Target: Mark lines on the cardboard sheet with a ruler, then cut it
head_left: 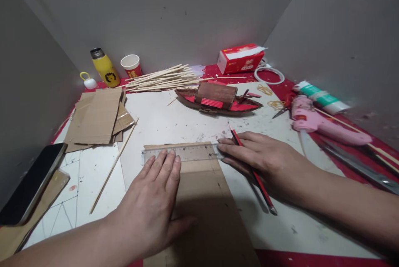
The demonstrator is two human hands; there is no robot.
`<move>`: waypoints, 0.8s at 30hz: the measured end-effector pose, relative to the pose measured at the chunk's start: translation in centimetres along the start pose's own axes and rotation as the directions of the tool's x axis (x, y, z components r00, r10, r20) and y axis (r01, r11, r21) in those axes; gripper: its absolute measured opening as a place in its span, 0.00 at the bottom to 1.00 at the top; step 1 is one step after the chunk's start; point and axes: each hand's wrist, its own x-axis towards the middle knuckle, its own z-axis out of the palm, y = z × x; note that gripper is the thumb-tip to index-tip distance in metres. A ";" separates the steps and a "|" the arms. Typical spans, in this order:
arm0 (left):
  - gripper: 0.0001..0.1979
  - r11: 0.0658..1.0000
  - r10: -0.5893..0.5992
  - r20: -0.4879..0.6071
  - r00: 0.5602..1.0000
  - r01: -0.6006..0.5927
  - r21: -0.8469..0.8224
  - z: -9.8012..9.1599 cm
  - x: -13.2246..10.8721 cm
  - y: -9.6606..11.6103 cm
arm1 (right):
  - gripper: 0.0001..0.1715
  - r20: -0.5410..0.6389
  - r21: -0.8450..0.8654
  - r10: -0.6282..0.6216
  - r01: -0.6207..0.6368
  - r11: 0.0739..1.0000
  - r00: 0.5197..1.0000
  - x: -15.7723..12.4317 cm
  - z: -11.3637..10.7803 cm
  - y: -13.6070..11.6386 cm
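Observation:
My left hand [156,200] lies flat, fingers together and stretched out, pressing on a brown cardboard sheet [202,200] and the clear plastic ruler [183,152] laid across its far edge. My right hand [258,156] rests at the ruler's right end, fingertips on it, with a red pencil [254,173] tucked between the fingers and its tip pointing toward me. Both lie on a white work board [174,121].
A model boat [218,100] sits behind the ruler, with a bundle of wooden sticks [162,79], a paper cup [131,65], a yellow flask [105,68] and a tissue box [240,58] further back. Cardboard scraps [95,119] and a phone [29,184] lie left. A pink glue gun [324,123] and scissors [282,111] lie right.

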 end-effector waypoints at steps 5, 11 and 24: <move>0.48 0.999 0.030 -0.045 0.999 -0.028 0.041 0.0 0.1 -0.3 | 0.13 0.009 -0.022 0.021 -0.020 1.000 1.000 0.0 0.0 0.0; 0.47 0.994 0.068 -0.145 0.987 -0.056 0.091 0.2 0.2 -0.5 | 0.13 0.045 -0.035 0.026 -0.024 0.999 0.999 0.1 -0.2 0.0; 0.46 0.992 0.084 -0.213 0.973 -0.062 0.108 0.2 0.3 -0.5 | 0.16 0.065 -0.014 0.040 -0.039 0.999 0.997 -0.3 0.0 -0.1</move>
